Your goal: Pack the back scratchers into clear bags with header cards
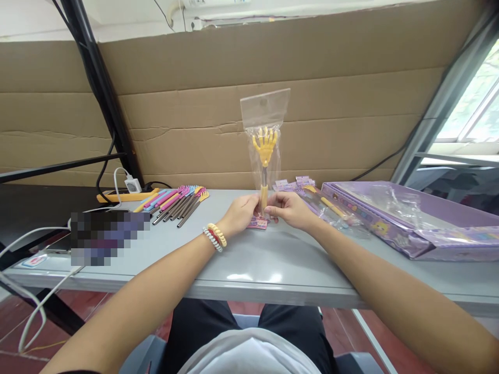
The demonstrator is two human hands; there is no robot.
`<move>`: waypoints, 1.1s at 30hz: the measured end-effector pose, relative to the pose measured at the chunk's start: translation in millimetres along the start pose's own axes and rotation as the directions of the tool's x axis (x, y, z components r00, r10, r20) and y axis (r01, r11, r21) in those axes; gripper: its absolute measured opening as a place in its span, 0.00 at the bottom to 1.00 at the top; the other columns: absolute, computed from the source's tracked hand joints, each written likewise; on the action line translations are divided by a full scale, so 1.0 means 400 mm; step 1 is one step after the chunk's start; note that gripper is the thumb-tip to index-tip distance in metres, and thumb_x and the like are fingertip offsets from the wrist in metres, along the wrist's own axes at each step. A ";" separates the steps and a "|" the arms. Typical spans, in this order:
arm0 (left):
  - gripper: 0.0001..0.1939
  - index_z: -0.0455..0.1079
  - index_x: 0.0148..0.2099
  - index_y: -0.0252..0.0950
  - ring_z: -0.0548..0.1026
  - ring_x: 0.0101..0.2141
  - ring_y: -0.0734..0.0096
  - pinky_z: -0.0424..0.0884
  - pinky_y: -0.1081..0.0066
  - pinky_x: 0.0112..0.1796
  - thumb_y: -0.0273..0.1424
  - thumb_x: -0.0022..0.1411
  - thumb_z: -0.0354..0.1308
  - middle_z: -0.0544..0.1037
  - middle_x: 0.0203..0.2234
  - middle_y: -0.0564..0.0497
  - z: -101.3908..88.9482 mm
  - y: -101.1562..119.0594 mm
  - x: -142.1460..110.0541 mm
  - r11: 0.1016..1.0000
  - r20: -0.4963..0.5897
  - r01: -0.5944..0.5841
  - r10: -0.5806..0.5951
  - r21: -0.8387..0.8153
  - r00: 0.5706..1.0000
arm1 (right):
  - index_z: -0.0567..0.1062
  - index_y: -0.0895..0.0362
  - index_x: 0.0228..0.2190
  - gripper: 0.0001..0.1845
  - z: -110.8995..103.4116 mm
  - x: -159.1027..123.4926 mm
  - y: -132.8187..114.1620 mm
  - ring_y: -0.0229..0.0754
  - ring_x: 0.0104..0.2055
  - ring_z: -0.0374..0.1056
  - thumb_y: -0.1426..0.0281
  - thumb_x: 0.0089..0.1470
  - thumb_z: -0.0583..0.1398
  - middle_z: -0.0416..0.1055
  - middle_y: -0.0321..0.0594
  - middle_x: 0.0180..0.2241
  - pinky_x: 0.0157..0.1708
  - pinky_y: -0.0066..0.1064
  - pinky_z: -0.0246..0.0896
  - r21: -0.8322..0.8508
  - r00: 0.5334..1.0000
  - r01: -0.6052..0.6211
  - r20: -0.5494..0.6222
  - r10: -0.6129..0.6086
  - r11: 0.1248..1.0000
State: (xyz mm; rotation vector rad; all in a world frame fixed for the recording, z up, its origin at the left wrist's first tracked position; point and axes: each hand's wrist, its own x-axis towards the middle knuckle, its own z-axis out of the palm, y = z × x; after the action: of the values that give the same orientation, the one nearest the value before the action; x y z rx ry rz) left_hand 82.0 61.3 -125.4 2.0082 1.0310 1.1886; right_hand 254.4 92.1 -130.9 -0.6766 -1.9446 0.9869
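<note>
Between my two hands a yellow back scratcher point(265, 148) with a hand-shaped head stands upright inside a clear plastic bag point(265, 109). The bag's flat top rises above the yellow fingers. My left hand point(244, 210) pinches the lower end from the left, bracelets on its wrist. My right hand point(287, 209) grips the same end from the right, thumb and fingers closed. Just below them a small pink-purple card point(258, 223) shows, partly covered by my left hand. Whether the card lies in the bag or on the table, I cannot tell.
On the left lies a pile of unbagged back scratchers point(177, 202), near a yellow power strip point(127, 195) and a blurred-out item point(109, 236). Bagged back scratchers point(331, 205) lie right of my hands, beside an open purple box point(390, 228). Cardboard point(187, 114) backs the grey table point(234, 265).
</note>
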 end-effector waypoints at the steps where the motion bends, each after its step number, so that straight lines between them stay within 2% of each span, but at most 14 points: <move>1: 0.22 0.63 0.27 0.35 0.66 0.26 0.74 0.63 0.73 0.29 0.40 0.65 0.37 0.69 0.23 0.52 0.001 0.002 -0.001 1.000 -0.015 -0.002 0.002 -0.008 1.000 | 0.69 0.59 0.24 0.17 0.001 0.001 -0.001 0.35 0.19 0.63 0.59 0.42 0.66 0.68 0.35 0.19 0.20 0.29 0.61 0.003 1.000 0.002 -0.013 -0.002 1.000; 4: 0.21 0.63 0.28 0.35 0.67 0.27 0.73 0.63 0.72 0.30 0.41 0.65 0.38 0.71 0.25 0.52 0.002 0.010 -0.008 0.996 -0.033 -0.034 0.037 0.088 0.999 | 0.69 0.59 0.24 0.19 0.005 0.002 -0.004 0.35 0.18 0.64 0.56 0.42 0.65 0.68 0.35 0.19 0.20 0.30 0.62 0.000 0.999 -0.007 -0.040 0.007 1.000; 7: 0.15 0.65 0.35 0.35 0.69 0.30 0.72 0.64 0.72 0.32 0.40 0.63 0.44 0.74 0.30 0.51 0.003 0.017 -0.017 0.973 0.021 -0.082 0.079 0.214 0.997 | 0.68 0.59 0.23 0.20 0.009 -0.001 -0.008 0.34 0.17 0.62 0.54 0.42 0.65 0.67 0.35 0.18 0.17 0.28 0.58 -0.035 1.000 -0.010 -0.026 0.009 0.999; 12: 0.13 0.65 0.40 0.35 0.72 0.34 0.68 0.65 0.70 0.34 0.38 0.63 0.45 0.76 0.34 0.49 -0.002 0.014 -0.022 0.931 0.129 -0.147 0.109 0.334 0.986 | 0.72 0.61 0.26 0.19 0.008 -0.006 -0.011 0.32 0.19 0.58 0.56 0.45 0.63 0.67 0.36 0.19 0.17 0.24 0.53 -0.137 0.995 0.034 0.094 -0.021 0.990; 17: 0.14 0.64 0.39 0.35 0.72 0.31 0.68 0.65 0.70 0.33 0.39 0.63 0.45 0.76 0.31 0.49 -0.003 0.022 -0.024 0.933 0.168 -0.124 0.070 0.339 0.983 | 0.75 0.61 0.31 0.17 0.000 -0.004 0.002 0.36 0.24 0.64 0.59 0.46 0.62 0.71 0.39 0.23 0.22 0.25 0.58 -0.179 0.994 0.047 0.105 -0.029 0.983; 22: 0.16 0.63 0.37 0.37 0.72 0.30 0.67 0.65 0.68 0.32 0.44 0.63 0.44 0.76 0.29 0.50 0.000 0.024 -0.028 0.928 0.195 -0.091 0.020 0.360 0.981 | 0.76 0.60 0.29 0.10 0.004 -0.007 0.000 0.40 0.28 0.68 0.67 0.44 0.62 0.74 0.39 0.26 0.30 0.31 0.64 -0.196 0.992 0.056 0.118 -0.033 0.979; 25: 0.19 0.62 0.36 0.37 0.71 0.28 0.67 0.64 0.69 0.30 0.47 0.62 0.43 0.75 0.27 0.51 0.000 0.021 -0.031 0.919 0.187 -0.062 -0.014 0.391 0.982 | 0.76 0.59 0.26 0.06 0.013 -0.012 -0.016 0.40 0.28 0.69 0.71 0.45 0.59 0.74 0.38 0.25 0.30 0.30 0.64 -0.254 0.989 0.101 0.130 -0.069 0.962; 30: 0.21 0.60 0.34 0.38 0.69 0.25 0.68 0.60 0.70 0.26 0.50 0.62 0.40 0.73 0.26 0.51 0.002 0.021 -0.032 0.887 0.172 -0.082 0.002 0.454 0.985 | 0.73 0.57 0.20 0.08 0.022 -0.016 -0.033 0.39 0.28 0.67 0.75 0.44 0.55 0.72 0.35 0.21 0.29 0.28 0.62 -0.345 0.979 0.191 0.132 -0.154 0.919; 33: 0.22 0.60 0.33 0.38 0.68 0.25 0.69 0.59 0.70 0.26 0.51 0.62 0.39 0.72 0.25 0.51 0.002 0.022 -0.032 0.879 0.170 -0.067 -0.016 0.473 0.985 | 0.73 0.57 0.19 0.08 0.022 -0.016 -0.035 0.38 0.28 0.66 0.75 0.44 0.55 0.71 0.34 0.20 0.29 0.27 0.61 -0.392 0.975 0.216 0.143 -0.173 0.894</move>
State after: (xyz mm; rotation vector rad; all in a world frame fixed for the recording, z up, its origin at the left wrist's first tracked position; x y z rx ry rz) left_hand 81.7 45.8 -124.7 2.4559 1.3081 0.8033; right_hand 249.0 76.5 -125.1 -0.6487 -2.2892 0.5034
